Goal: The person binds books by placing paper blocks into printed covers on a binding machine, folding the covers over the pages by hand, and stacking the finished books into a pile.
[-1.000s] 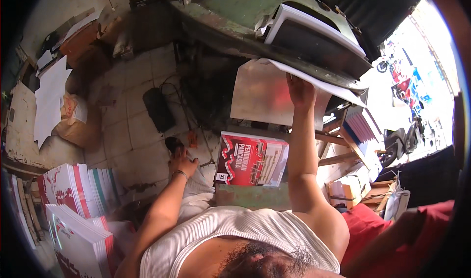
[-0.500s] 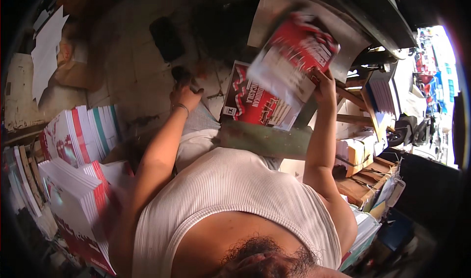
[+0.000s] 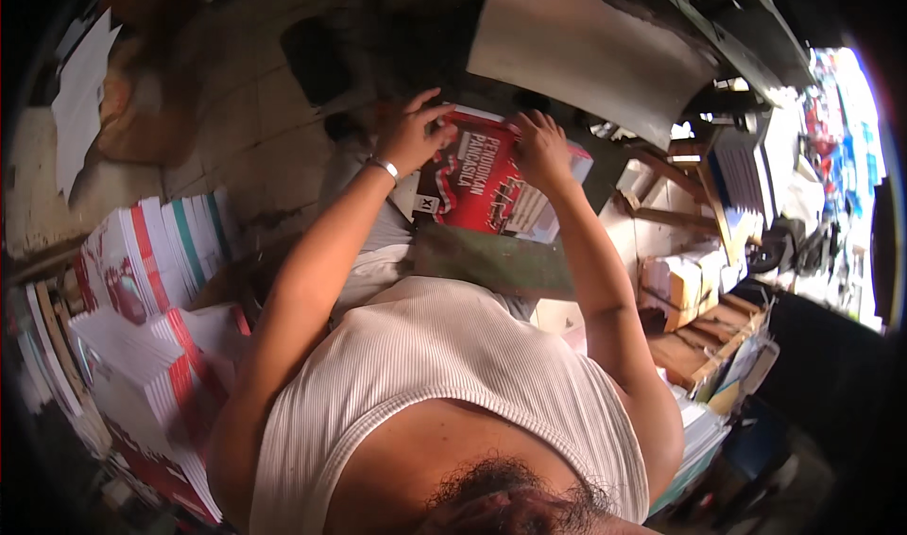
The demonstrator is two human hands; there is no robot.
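Note:
A red and white paperback book (image 3: 479, 181) lies on the green board (image 3: 496, 259) in front of me, with a pale edge showing along its far side and a light corner at its right. My right hand (image 3: 545, 151) is over the book's far right part, fingers bent down at its edge; its thumb is hard to see. At the book's far left corner is my left hand (image 3: 414, 136), fingers apart, thumb near the cover, nothing held. A band circles my left wrist.
Stacks of red and white books (image 3: 142, 261) stand at my left. Beyond the board is a pale, bent sheet (image 3: 590, 49). To the right are a wooden rack (image 3: 713, 204), a bundled paper stack (image 3: 685, 285) and a wooden crate (image 3: 699, 346). Tiled floor (image 3: 246, 119) stretches ahead.
My right hand has brought the raised book down and left onto the one on the board. My left hand has moved from beside my leg to the book's far left corner.

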